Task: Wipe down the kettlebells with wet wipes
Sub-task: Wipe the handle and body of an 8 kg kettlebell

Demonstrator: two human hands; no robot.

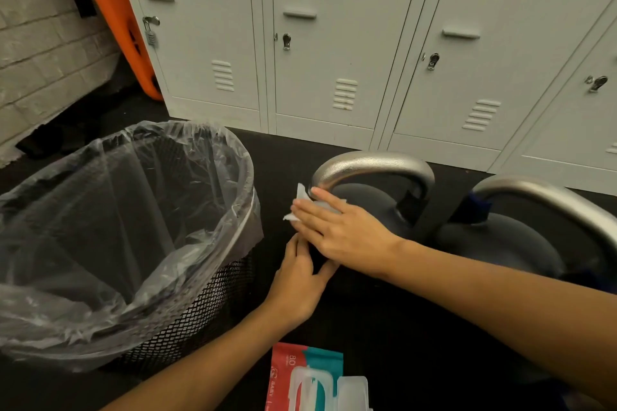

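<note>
Wipe (302, 202) flat under open right grip (337, 233), pressed on kettlebell (374, 197), left grip (300, 280) open

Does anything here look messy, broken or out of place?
Nothing is spilled or broken. Small oddities: the wipes pack lies on the floor with its lid flipped open, and only the leftmost locker carries a padlock.

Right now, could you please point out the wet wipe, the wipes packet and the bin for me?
wet wipe (298, 202): head view, the white corner showing past the fingertips.
wipes packet (289, 364): head view, its red printed top.
bin (187, 320): head view, its black mesh wall.
</note>
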